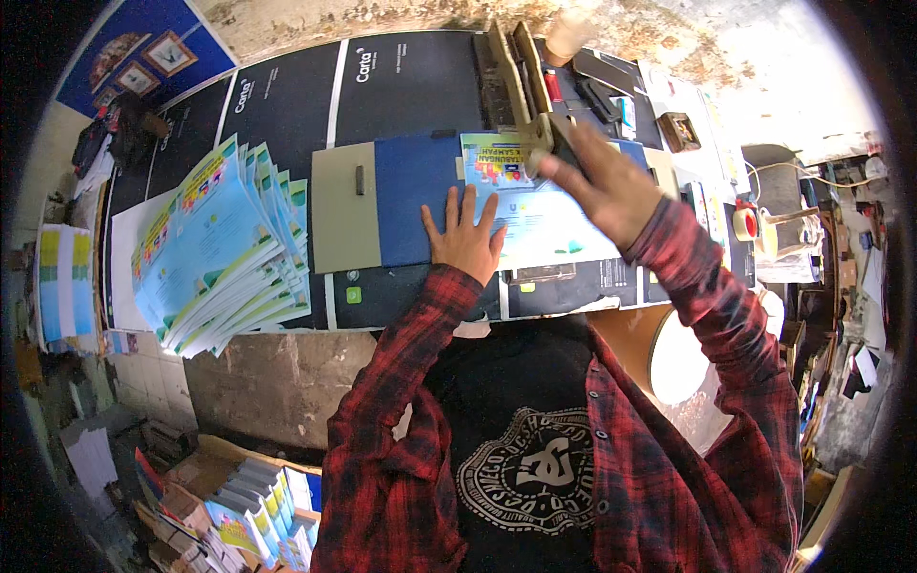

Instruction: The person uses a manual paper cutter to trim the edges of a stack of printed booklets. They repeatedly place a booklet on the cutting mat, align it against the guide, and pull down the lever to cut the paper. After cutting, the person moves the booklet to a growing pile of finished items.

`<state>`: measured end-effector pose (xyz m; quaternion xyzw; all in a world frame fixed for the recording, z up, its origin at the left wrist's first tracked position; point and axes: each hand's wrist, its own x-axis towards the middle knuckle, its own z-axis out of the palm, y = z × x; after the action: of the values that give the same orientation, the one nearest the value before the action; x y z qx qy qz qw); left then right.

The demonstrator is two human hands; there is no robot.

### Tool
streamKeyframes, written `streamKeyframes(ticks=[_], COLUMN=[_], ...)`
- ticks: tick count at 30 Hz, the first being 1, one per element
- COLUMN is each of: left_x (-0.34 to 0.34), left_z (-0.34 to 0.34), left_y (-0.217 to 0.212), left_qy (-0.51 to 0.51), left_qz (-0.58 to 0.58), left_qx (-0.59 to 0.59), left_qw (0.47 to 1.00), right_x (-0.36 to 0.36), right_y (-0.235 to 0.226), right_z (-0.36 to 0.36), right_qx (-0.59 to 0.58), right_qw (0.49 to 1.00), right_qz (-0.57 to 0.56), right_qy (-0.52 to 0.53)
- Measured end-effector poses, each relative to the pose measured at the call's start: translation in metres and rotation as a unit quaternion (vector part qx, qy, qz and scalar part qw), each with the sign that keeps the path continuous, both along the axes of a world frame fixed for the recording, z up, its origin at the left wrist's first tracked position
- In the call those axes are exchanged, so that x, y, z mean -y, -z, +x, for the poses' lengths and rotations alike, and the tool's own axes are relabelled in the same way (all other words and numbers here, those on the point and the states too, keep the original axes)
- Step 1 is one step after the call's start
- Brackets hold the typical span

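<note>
While the left hand (465, 234) lies spread over the blue board (405, 205) and the edge of the printed sheet (549, 229), the right hand (611, 181) is kinda blurry by the long metal tool (509, 72); can't tell its grip. Sheet's on the board, btw.

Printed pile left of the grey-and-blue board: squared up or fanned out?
Fanned out: the printed pile shows staggered edges along its right and lower sides.

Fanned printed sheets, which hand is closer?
Left. Your left hand is to the right of the fanned printed sheets, beyond the grey panel; your right hand is farther right.
</note>
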<state>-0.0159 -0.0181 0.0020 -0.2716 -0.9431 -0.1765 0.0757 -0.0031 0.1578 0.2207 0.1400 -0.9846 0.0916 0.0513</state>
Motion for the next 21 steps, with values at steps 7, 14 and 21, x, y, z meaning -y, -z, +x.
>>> streamKeyframes(ticks=[7, 14, 21], left_x=[-0.002, -0.002, -0.002], left_z=[0.007, 0.003, 0.001], left_y=[0.0, -0.002, 0.002], left_qy=[0.015, 0.006, 0.004], left_qz=[0.021, -0.005, -0.032], left_qx=[0.004, 0.016, -0.017], left_qw=[1.0, 1.0, 0.999], right_x=[0.03, 0.023, -0.062], right_y=[0.124, 0.111, -0.011], right_z=[0.049, 0.048, -0.011], right_qx=[-0.127, -0.088, 0.325], right_qw=[0.981, 0.984, 0.794], right_qz=[-0.03, -0.095, -0.498], right_qy=[0.144, 0.124, 0.128])
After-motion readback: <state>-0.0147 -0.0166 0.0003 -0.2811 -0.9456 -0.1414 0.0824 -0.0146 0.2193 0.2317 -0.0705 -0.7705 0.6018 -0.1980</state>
